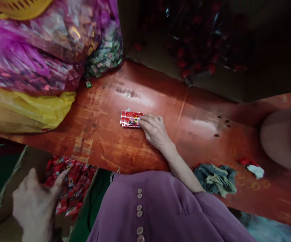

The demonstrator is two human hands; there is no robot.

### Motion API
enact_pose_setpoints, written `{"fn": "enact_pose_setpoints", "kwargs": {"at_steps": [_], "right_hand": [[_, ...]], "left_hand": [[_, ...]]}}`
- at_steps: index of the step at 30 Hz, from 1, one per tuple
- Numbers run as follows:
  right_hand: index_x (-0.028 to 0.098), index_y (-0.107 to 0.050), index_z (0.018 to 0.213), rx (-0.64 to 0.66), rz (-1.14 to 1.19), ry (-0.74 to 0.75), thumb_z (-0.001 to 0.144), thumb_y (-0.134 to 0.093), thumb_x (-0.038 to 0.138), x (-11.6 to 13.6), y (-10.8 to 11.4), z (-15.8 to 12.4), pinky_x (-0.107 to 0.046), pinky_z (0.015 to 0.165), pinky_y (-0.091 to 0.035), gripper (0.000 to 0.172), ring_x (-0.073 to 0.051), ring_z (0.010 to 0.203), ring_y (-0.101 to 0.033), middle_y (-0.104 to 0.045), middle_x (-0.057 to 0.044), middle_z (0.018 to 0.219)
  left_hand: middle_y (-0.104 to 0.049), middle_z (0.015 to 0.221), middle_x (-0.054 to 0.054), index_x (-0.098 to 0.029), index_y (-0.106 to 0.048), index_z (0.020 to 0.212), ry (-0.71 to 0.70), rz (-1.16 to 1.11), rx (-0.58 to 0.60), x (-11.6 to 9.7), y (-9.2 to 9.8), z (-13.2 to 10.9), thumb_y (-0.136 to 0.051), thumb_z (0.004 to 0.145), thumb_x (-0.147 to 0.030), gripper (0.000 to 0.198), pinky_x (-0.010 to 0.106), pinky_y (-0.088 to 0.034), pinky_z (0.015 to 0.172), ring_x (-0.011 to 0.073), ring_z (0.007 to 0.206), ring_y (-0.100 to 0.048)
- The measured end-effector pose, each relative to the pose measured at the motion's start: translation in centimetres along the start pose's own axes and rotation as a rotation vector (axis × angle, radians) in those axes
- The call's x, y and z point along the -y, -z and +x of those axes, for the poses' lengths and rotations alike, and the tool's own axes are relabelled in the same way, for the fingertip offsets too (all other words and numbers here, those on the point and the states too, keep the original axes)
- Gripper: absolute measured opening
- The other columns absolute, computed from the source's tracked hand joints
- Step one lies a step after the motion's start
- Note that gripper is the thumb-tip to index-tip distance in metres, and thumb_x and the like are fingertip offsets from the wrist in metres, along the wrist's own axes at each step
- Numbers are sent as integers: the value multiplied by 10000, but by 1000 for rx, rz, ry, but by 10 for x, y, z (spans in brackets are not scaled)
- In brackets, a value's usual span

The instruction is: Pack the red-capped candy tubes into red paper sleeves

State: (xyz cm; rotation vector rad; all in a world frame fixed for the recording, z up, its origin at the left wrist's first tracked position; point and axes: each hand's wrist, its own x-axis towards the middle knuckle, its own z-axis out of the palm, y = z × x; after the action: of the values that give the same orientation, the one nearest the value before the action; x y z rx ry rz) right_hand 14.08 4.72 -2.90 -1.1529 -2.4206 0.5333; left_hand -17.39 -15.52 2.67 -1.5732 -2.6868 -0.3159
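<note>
On the reddish-brown table (pixel 105 144) lies a small red printed packet (pixel 129 118) with silvery edges. My right hand (pixel 154 129) has its fingertips closed on the packet's right end. Down at the lower left, my left hand (pixel 35 198) is over a cardboard box (pixel 6 188), thumb and fingers spread apart, with nothing seen between them. Inside that box are many small red wrapped packets (pixel 72 185), partly covered by the left hand.
Plastic bags (pixel 67 64) full of small packets and a yellow bag (pixel 29 107) fill the left. A dark carton (pixel 155 64) with red-capped items stands behind. At right are a white bucket (pixel 279 137), a cloth (pixel 216 178) and rubber bands (pixel 248 183).
</note>
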Motion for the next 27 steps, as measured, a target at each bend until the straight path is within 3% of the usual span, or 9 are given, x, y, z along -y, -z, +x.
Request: {"fn": "enact_pose_setpoints", "kwargs": {"at_steps": [1,3,7,9,11,16,19,23,27], "right_hand": [[162,-689,1143,8,-21,23,974,-472,141,0,-1,0,-446,964,-405,276,-264,1158,-589,-719,-127,1209],[148,-680,1155,24,-59,67,970,-440,104,-1,-3,1,-428,938,-412,306,-253,1111,-589,-727,-131,1174],[131,-661,1136,30,-141,103,973,-415,101,-2,-6,3,-388,858,-438,297,-240,998,-583,-730,-126,1071],[117,-659,1100,34,-163,117,970,-440,122,-1,-7,5,-383,833,-450,255,-243,955,-579,-722,-128,1021],[108,-655,1072,48,-153,132,964,-465,129,1,-7,6,-377,833,-463,219,-239,935,-579,-713,-131,997],[152,-656,1032,117,75,108,981,-510,214,-6,15,14,-315,869,-495,167,-185,902,-609,-716,-82,957],[180,-670,986,39,162,-96,973,-542,265,-36,48,27,-319,893,-501,154,-174,937,-627,-715,-68,968],[154,-675,1104,-245,-215,-563,929,-563,216,-96,91,56,-531,976,-447,217,-296,1061,-601,-689,-167,1111],[137,-673,1140,-268,-368,-720,807,-717,224,-139,99,79,-639,917,-431,347,-417,1139,-545,-655,-239,1191]], "left_hand": [[-744,1124,13,-429,-437,1449,-41,28,-87,-11,-4,4,-743,763,-410,752,482,-582,654,355,879,-700],[-677,1300,36,-417,-419,1469,-195,-78,-190,-44,-19,16,-731,802,-368,739,539,-591,823,370,1023,-692],[-664,1304,135,-248,-404,1498,-738,-360,-201,-129,-60,46,-701,843,-171,723,410,-592,933,277,1083,-699],[-650,1303,190,-157,-405,1485,-894,-387,-217,-163,-78,61,-688,850,-148,695,414,-575,970,288,1145,-672],[-648,1293,209,-114,-452,1435,-975,-386,-211,-181,-92,72,-642,872,-116,594,441,-557,995,305,1196,-643],[-648,1290,192,-101,-612,1228,-1057,-387,-170,-182,-106,82,-505,856,33,410,461,-520,1027,315,1285,-570],[-712,1157,144,-133,-672,1096,-1036,-404,-204,-179,-104,83,-547,852,4,306,417,-551,917,274,1086,-660],[-735,941,72,-188,-699,959,-979,-456,-196,-188,-96,85,-589,873,-68,184,319,-547,772,187,814,-664],[-700,848,51,-187,-696,915,-948,-526,-104,-196,-88,89,-607,896,-141,103,277,-539,718,163,733,-626]]}}
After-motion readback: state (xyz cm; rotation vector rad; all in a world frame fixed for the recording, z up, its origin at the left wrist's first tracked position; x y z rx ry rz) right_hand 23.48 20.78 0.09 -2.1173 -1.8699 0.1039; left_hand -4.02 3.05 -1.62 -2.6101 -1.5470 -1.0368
